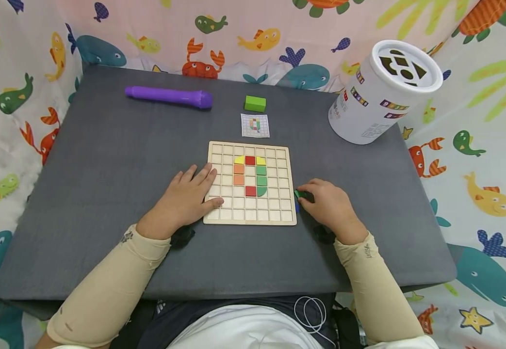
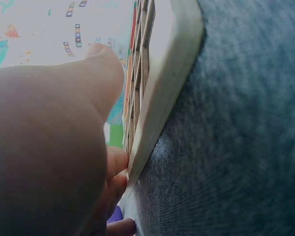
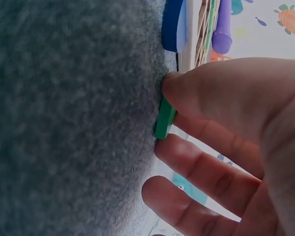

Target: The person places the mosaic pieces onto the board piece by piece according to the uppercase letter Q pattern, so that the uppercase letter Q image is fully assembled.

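A wooden grid board (image 1: pixel 226 215) lies on the table with yellow, red, orange and green tiles set in a ring in its middle squares. My left hand (image 1: pixel 187 196) rests along the board's left edge, fingers spread and straight, thumb over the lower squares. Beside the board's right edge, my right hand (image 1: pixel 329 203) pinches a green tile (image 3: pixel 165 119) between thumb and fingers, low against the cloth. A blue tile (image 3: pixel 174 25) lies next to it, touching or nearly touching the board; the hand partly covers it in the head view.
Behind the board lies a small pattern card (image 1: pixel 255 126), with a green block (image 1: pixel 255 103) just beyond it. A purple microphone-shaped stick (image 1: pixel 170 97) lies at the back left. A white tub (image 1: pixel 366 114) with shaped holes in its lid stands at the back right.
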`<state>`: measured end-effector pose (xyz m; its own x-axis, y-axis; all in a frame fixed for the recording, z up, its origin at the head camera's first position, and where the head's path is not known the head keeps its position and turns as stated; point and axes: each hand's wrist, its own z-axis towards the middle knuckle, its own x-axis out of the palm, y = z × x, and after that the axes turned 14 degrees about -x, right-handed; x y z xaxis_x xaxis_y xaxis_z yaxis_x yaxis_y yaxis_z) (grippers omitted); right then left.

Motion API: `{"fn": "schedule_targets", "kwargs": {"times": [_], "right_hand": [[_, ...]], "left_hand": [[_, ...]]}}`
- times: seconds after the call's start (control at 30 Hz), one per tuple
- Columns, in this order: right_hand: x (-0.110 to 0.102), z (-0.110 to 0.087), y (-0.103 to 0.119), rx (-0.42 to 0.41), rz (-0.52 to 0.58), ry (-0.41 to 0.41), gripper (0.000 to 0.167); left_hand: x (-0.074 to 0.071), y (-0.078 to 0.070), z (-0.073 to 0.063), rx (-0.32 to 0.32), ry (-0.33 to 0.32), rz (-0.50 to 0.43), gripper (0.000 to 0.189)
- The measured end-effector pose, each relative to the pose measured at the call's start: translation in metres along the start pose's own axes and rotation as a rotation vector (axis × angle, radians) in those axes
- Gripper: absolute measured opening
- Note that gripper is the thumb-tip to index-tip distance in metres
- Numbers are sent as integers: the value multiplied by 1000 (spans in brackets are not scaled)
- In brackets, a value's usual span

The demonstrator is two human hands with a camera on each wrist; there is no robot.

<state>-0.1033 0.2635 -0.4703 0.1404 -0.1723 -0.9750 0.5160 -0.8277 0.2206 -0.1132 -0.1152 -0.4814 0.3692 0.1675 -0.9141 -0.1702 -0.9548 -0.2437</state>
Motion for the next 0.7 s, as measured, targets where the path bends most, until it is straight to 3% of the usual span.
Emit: {"fn": "schedule_targets", "kwargs": {"times": [0.7], "right_hand": [[-9,-2,6,132,32,47,33]], "left_hand": [[-5,-4,-2,1,7,4,87]]}}
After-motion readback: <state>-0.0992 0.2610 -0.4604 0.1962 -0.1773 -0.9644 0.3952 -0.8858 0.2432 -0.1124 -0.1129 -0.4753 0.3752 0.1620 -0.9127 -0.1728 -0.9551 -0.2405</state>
